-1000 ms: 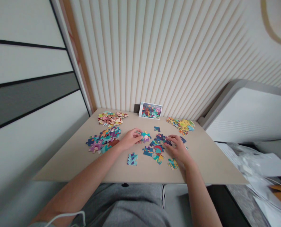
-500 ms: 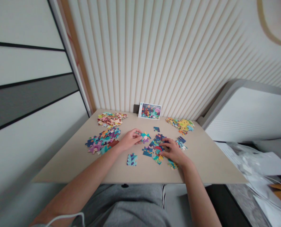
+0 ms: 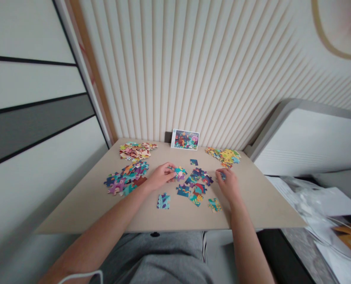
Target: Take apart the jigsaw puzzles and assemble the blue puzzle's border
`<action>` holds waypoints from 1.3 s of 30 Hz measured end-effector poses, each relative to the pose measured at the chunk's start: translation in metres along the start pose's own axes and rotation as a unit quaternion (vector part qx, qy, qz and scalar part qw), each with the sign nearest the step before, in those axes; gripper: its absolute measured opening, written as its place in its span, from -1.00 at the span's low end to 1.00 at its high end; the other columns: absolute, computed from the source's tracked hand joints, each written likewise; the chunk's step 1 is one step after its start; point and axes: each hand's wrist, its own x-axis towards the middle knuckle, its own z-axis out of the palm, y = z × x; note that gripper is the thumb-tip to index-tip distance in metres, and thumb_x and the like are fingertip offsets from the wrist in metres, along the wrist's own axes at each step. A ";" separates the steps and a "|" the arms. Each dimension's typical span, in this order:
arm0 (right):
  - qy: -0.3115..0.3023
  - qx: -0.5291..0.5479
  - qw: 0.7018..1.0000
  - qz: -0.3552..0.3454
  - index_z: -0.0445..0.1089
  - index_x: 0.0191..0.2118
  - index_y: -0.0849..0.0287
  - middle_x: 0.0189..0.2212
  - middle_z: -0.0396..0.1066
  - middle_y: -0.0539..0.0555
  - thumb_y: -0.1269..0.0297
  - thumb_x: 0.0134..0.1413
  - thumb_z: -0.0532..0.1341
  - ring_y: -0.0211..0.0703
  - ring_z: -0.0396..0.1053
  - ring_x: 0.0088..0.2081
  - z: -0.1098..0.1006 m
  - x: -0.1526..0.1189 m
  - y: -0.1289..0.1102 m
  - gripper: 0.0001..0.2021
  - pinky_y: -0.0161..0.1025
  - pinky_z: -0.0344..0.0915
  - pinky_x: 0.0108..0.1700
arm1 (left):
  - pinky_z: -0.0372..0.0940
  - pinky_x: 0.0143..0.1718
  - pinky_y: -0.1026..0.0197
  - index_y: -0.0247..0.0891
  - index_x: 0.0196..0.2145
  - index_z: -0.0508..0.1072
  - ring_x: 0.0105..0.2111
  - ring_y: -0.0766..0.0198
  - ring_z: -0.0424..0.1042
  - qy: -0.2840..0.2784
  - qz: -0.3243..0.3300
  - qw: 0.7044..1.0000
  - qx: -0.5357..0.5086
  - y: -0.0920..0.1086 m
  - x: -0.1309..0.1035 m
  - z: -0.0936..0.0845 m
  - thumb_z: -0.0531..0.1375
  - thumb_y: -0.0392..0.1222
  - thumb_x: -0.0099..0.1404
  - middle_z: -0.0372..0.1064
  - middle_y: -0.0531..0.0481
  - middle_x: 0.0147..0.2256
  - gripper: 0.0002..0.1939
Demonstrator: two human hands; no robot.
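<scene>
My left hand (image 3: pixel 163 174) pinches a teal and pink jigsaw puzzle piece (image 3: pixel 180 173) at its left edge, just left of the middle cluster. Under the curled fingers of my right hand (image 3: pixel 228 182) a dark blue puzzle piece (image 3: pixel 223 176) shows in part; the fingers are closed on it. Between my hands lies a partly joined cluster of pieces (image 3: pixel 198 179), dark blue, purple and red. Close below it are a blue piece (image 3: pixel 183 190) and a yellow-and-teal piece (image 3: pixel 196 198). Nearer me lie a teal leaf-patterned piece (image 3: pixel 163 201) and a green-yellow piece (image 3: pixel 214 205).
A picture card (image 3: pixel 185 139) leans upright against the ribbed wall. Piles of loose pieces lie at the back left (image 3: pixel 136 151), left (image 3: pixel 125 179) and back right (image 3: pixel 227 156). One small blue piece (image 3: pixel 194 162) sits behind the cluster on the beige table (image 3: pixel 104 213).
My right hand has moved right, off the cluster, to the loose pieces beside it, uncovering the cluster's right side and the green-yellow piece. My left hand keeps its piece in about the same place.
</scene>
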 end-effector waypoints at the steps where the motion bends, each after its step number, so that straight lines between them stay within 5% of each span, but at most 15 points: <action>1: 0.036 -0.031 0.998 0.045 0.54 -0.12 0.21 -0.13 0.49 0.29 0.08 0.27 0.06 0.11 0.39 -0.06 -0.002 0.001 0.009 -0.61 0.02 0.23 0.08 | 0.29 -0.44 0.29 -0.24 -0.06 0.36 -0.46 0.30 0.44 0.000 -0.001 1.000 0.000 0.000 0.000 0.000 0.30 0.07 0.23 0.44 0.04 -0.40 -0.56; 4: 0.064 -0.123 0.976 0.170 0.54 -0.02 0.30 -0.06 0.47 0.40 0.09 0.22 0.05 0.19 0.39 -0.03 -0.006 0.000 0.031 -0.53 0.06 0.22 0.08 | 0.29 -0.44 0.28 -0.24 -0.06 0.35 -0.48 0.31 0.43 -0.007 -0.004 1.000 -0.008 0.001 0.000 0.001 0.31 0.06 0.22 0.44 0.05 -0.41 -0.55; 8: -0.036 -0.188 0.950 0.247 0.56 -0.01 0.24 0.03 0.42 0.43 -0.02 0.18 0.08 0.31 0.36 0.04 -0.006 -0.005 0.042 -0.50 0.13 0.24 0.04 | 0.29 -0.43 0.29 -0.24 -0.07 0.34 -0.48 0.31 0.43 -0.016 -0.002 1.000 -0.019 0.003 -0.001 0.003 0.31 0.05 0.22 0.44 0.06 -0.43 -0.56; 14: -0.049 -0.171 0.951 0.253 0.56 0.01 0.10 0.08 0.41 0.37 -0.04 0.14 0.14 0.35 0.32 0.10 -0.002 -0.003 0.042 -0.54 0.19 0.22 0.07 | 0.27 -0.45 0.29 -0.25 -0.07 0.34 -0.48 0.31 0.42 -0.014 -0.007 1.000 -0.015 0.006 -0.001 0.002 0.31 0.04 0.21 0.44 0.06 -0.43 -0.56; 21: -0.063 -0.108 0.978 0.168 0.57 -0.03 0.13 0.05 0.44 0.35 -0.23 -0.07 0.28 0.41 0.33 0.06 0.001 -0.005 0.042 -0.40 0.22 0.25 0.01 | 0.30 -0.43 0.28 -0.24 -0.09 0.35 -0.48 0.32 0.43 -0.012 -0.008 1.000 -0.016 0.007 -0.002 0.003 0.31 0.06 0.21 0.45 0.05 -0.41 -0.57; 26: -0.059 0.004 0.985 0.159 0.51 -0.06 0.11 -0.21 0.52 0.20 -0.06 -0.15 0.36 0.10 0.44 -0.19 0.004 -0.003 0.035 -0.48 -0.03 0.33 -0.16 | 0.30 -0.44 0.29 -0.25 -0.09 0.35 -0.48 0.31 0.42 -0.018 -0.006 1.000 -0.010 0.004 -0.001 0.002 0.30 0.04 0.22 0.44 0.05 -0.42 -0.58; 30: -0.032 0.115 0.984 0.136 0.46 -0.01 0.17 -0.33 0.50 0.12 0.03 -0.02 0.25 -0.10 0.40 -0.37 0.003 0.001 0.032 -0.53 -0.18 0.30 -0.27 | 0.29 -0.45 0.29 -0.24 -0.05 0.35 -0.48 0.31 0.42 -0.019 -0.003 1.000 -0.007 0.000 -0.001 0.001 0.29 0.01 0.23 0.44 0.05 -0.41 -0.59; 35: 0.084 0.029 0.978 0.189 0.42 0.08 0.14 -0.27 0.51 0.18 0.08 0.14 0.10 -0.05 0.42 -0.32 -0.004 0.002 0.040 -0.55 -0.13 0.29 -0.22 | 0.28 -0.46 0.30 -0.24 -0.05 0.34 -0.47 0.31 0.42 -0.023 -0.003 1.000 -0.006 -0.002 0.000 0.001 0.29 0.01 0.24 0.43 0.05 -0.40 -0.59; 39: 0.020 -0.082 0.969 0.234 0.40 0.15 0.11 -0.10 0.48 0.28 0.13 0.22 0.04 0.08 0.42 -0.09 -0.004 -0.003 0.044 -0.55 -0.02 0.28 -0.06 | 0.28 -0.44 0.29 -0.24 -0.06 0.34 -0.46 0.31 0.43 -0.024 -0.008 1.000 -0.009 0.002 -0.001 0.002 0.29 0.02 0.23 0.43 0.05 -0.41 -0.58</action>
